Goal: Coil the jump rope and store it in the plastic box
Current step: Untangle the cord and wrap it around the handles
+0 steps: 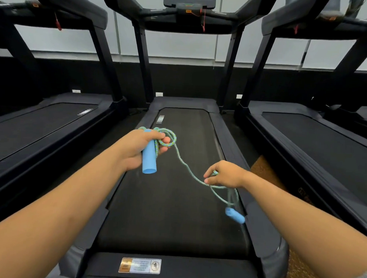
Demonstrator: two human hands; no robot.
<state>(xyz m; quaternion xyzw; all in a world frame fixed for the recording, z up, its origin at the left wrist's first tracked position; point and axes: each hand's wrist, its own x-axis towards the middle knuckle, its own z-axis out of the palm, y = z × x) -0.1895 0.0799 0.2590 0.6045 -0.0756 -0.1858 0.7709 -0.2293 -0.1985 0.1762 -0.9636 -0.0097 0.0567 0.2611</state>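
Observation:
A jump rope point(184, 165) with a green-blue braided cord and two light blue handles hangs between my hands above a treadmill belt. My left hand point(139, 149) grips one blue handle point(149, 158) upright, with a few loops of cord coiled around its fingers. From there the cord sags down to my right hand point(225, 174), which pinches it between the fingertips. Below my right hand a loop of cord dangles with the second blue handle point(235, 215) hanging free. No plastic box is in view.
A black treadmill point(172, 201) lies under my hands, with its console point(189, 1) at the top. Two more treadmills point(43, 123) point(315, 139) flank it. Brown speckled flooring point(264, 168) shows on the right.

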